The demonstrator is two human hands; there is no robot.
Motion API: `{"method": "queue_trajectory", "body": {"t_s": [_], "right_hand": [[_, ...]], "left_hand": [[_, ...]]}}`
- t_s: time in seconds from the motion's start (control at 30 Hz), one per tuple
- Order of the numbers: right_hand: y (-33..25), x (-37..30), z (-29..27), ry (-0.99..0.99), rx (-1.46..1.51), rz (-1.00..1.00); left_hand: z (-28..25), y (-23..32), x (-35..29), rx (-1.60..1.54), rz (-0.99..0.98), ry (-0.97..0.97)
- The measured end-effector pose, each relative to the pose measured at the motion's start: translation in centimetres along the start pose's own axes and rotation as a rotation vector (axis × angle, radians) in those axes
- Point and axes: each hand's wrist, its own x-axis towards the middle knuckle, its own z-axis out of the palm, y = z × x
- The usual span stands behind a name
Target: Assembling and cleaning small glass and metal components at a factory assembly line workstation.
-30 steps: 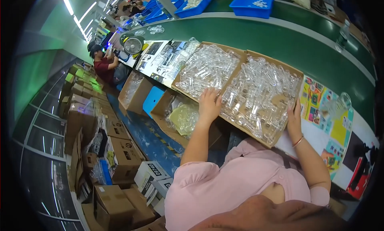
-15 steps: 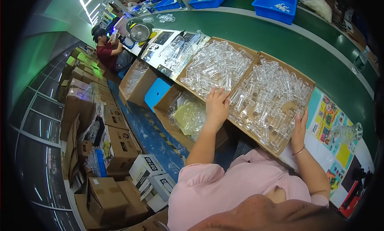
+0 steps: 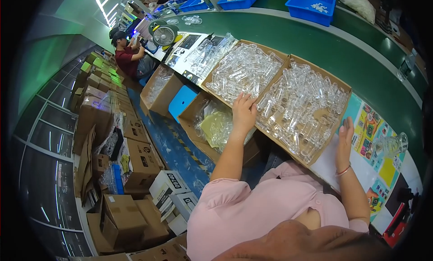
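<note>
Two shallow cardboard trays lie side by side, the left tray (image 3: 213, 92) and the right tray (image 3: 297, 160). Both are filled with small clear tube-shaped pieces (image 3: 293, 100), which look like plastic or glass. My left hand (image 3: 244, 112) lies over the near rim where the trays meet, fingers stretched toward the pieces; I see nothing held in it. Just off the right tray's right side, my right hand (image 3: 344, 143) is raised with its fingers straight and nothing in it. Beyond it, a clear flared vessel (image 3: 391, 145) lies on a colourful printed sheet (image 3: 370, 125).
A green conveyor belt (image 3: 266, 24) curves past the far side, with a blue bin (image 3: 311, 7) beyond. Left of me stand an open carton (image 3: 191, 125) of clear wrap, a blue stool (image 3: 182, 102) and stacked cartons (image 3: 142, 159). A small fan (image 3: 163, 35) and a seated co-worker (image 3: 128, 58) are farther off.
My right hand has let go of the right tray's side and moved slightly away from it. The right tray has shifted a little leftward against the left one. My left hand stays at the rim.
</note>
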Motion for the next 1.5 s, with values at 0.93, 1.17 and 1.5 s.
{"method": "queue_trajectory", "body": {"t_s": [0.93,1.17,1.5], "right_hand": [[-21.2,0.2,-12.8,-1.328,2.041,-0.630],[-10.7,-4.1,-12.2,0.110,1.039,0.350],[-1.4,-10.7,-19.7,0.160,-0.308,0.082]], "left_hand": [[0.3,-0.4,0.6,0.007,-0.205,0.104],[-0.4,-3.5,4.1,0.071,-0.213,0.005],[-0.2,-7.1,6.8,0.349,-0.350,-0.251]]}}
